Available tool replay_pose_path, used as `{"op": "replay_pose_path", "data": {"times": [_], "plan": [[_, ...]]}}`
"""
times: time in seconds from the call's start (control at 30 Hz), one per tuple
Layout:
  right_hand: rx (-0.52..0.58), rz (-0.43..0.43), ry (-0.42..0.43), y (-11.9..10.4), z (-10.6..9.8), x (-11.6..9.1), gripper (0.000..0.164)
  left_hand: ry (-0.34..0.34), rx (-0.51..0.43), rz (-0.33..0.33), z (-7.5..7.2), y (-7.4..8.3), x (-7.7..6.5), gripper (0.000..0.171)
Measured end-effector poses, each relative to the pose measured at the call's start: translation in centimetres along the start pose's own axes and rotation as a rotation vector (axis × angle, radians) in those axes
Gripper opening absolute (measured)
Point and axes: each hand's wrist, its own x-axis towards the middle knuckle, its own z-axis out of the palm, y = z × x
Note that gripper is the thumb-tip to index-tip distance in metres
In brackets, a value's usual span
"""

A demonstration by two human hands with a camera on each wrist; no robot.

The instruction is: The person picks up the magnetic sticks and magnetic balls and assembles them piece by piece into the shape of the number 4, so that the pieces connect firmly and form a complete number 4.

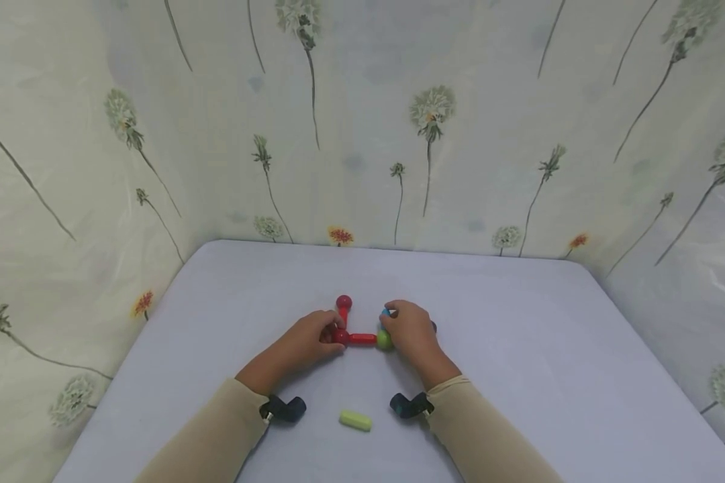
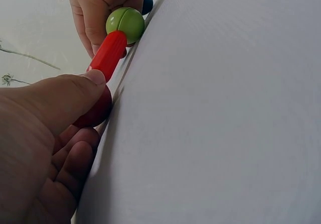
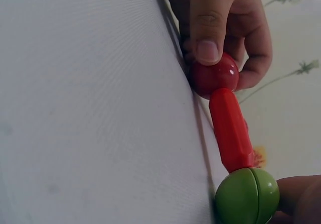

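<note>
A joined toy of balls and rods lies on the table. My left hand (image 1: 307,341) grips its dark red corner ball (image 1: 341,337), thumb over the top in the left wrist view. One red rod (image 1: 342,316) runs away from that ball to another red ball (image 1: 344,302). A second red rod (image 1: 362,339) leads right to a green ball (image 1: 384,340) with a seam round it. My right hand (image 1: 413,333) is beside the green ball, thumb and fingers pinching a blue piece (image 1: 386,312), mostly hidden, just beyond it.
A dark blue ball (image 1: 433,327) shows past the right hand's outer side. Nearer me lies a loose yellow-green rod (image 1: 355,420), between the two black wrist cameras. White cloth covers the table (image 1: 519,402); a flower-print curtain (image 1: 362,134) rises behind its far edge.
</note>
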Motion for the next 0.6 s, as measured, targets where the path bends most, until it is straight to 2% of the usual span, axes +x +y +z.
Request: {"op": "replay_pose_path", "data": {"times": [0.6], "plan": [[-0.026, -0.009, 0.003, -0.08, 0.01, -0.21, 0.037, 0.003, 0.004, -0.005, -0.07, 0.32, -0.13, 0.037]]}}
